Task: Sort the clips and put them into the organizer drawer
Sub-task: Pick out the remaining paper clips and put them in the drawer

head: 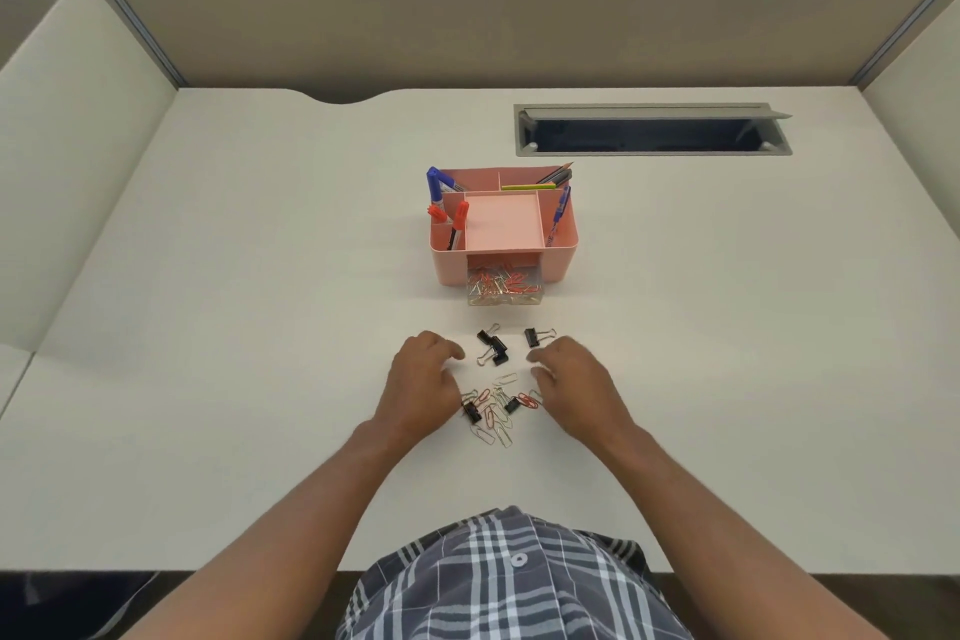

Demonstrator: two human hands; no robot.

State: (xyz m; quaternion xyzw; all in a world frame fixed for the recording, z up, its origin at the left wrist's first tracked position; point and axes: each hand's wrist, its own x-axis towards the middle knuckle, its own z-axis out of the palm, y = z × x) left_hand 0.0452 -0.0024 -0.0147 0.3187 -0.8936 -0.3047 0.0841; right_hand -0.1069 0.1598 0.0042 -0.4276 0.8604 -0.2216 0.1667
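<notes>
You are resting both hands on the white tabletop (208,276), one on each side of a loose pile of clips. Your left hand (422,379) is lying palm down with the fingers loosely curled and gripping nothing. Your right hand (571,382) is sitting the same way, fingers bent toward the pile and empty too.

Between your hands, a scatter of silver and red paper clips (493,413) is lying flat, with two small black binder clips mixed in: one (471,412) just beside your left hand and one (512,404) nearer the middle. Farther from you, two more black binder clips (492,348) are lying touching each other, and a single one (533,337) is sitting just beyond your right fingertips.

Beyond those, the pink organizer (563,244) is standing with markers and pens sticking up from its compartments. Its clear drawer (505,290) is pulled out toward you at the front and is already holding a heap of red and silver paper clips.
</notes>
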